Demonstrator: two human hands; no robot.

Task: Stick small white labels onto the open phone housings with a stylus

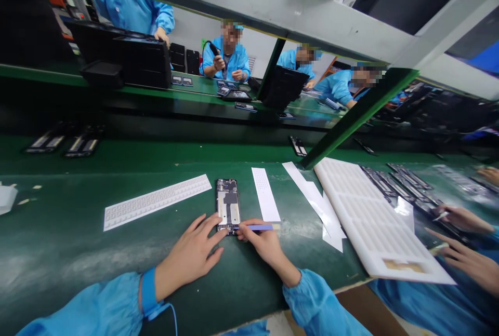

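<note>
An opened smartphone [230,196] lies on the green bench in front of me, its circuit board and pale battery area exposed. My left hand [191,250] is spread at the phone's lower left, with its fingertips resting on the edge. A blue wristband with a cord circles that wrist. Between the fingers of my right hand [263,242] is a slim purple stick tool [259,227]. Its tip meets the phone's bottom end, where the fingers hide the exact contact. Left of the phone lies a white sheet of small parts [156,202]; a similar narrower sheet [265,193] lies to its right.
White paper strips [315,201] and a white foam tray [370,216] lie to the right. Beyond them are several opened phones and a co-worker's hands [463,242]. A green post [351,123] rises from the bench. More phones [83,142] lie far left; co-workers sit opposite.
</note>
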